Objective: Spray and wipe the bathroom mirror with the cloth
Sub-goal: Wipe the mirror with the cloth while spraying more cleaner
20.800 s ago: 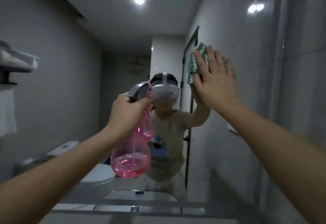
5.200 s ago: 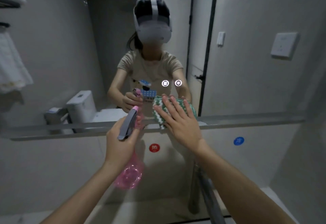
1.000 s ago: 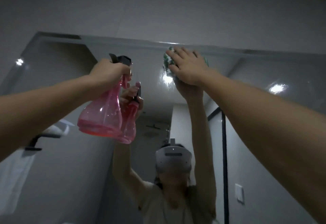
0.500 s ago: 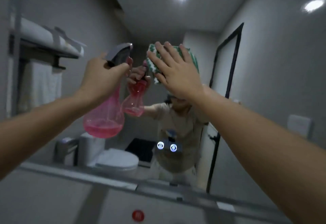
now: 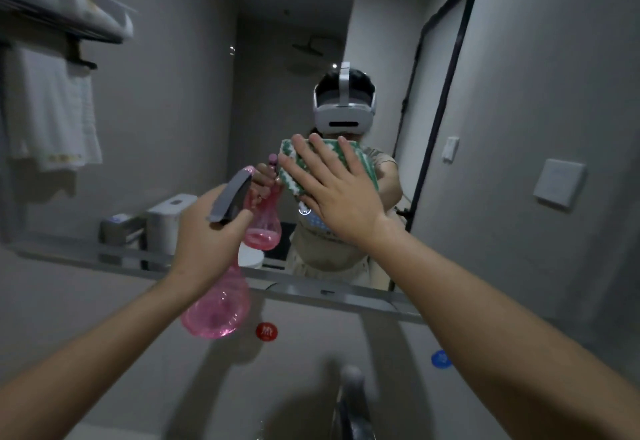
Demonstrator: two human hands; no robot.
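Right hand (image 5: 337,193) flat against the bathroom mirror (image 5: 173,121), fingers straight and spread, pressing the green-and-white cloth (image 5: 294,171) onto the glass. Palm-flat hold likely chosen to spread pressure across the whole pad and keep the cloth from bunching or slipping while wiping. Cloth folded into a thick pad, edges showing above and left of the fingers; sits at mid-height of the mirror, a little above its lower edge.

Left hand (image 5: 204,235) curled round the neck of the pink spray bottle (image 5: 218,311), grey trigger head (image 5: 230,199) pointing up and toward the glass. Whether a finger lies on the trigger cannot be told. Bottle held just beside the cloth, close to the glass but apart from it; probably kept raised so a fresh burst can land next to the wiped patch without putting anything down. Little pink liquid visible at the base.

Below the mirror, a narrow ledge (image 5: 346,296) along the lower edge, then wall with a red round sticker (image 5: 266,331) and a blue one (image 5: 440,358), presumably hot and cold marks. Faucet (image 5: 351,401) blurred at bottom. White towel (image 5: 52,117) on a rack, seen in reflection at left.

Judged mid-wipe, central strip of glass in hand. Risk: bottle knocking the glass if brought closer.
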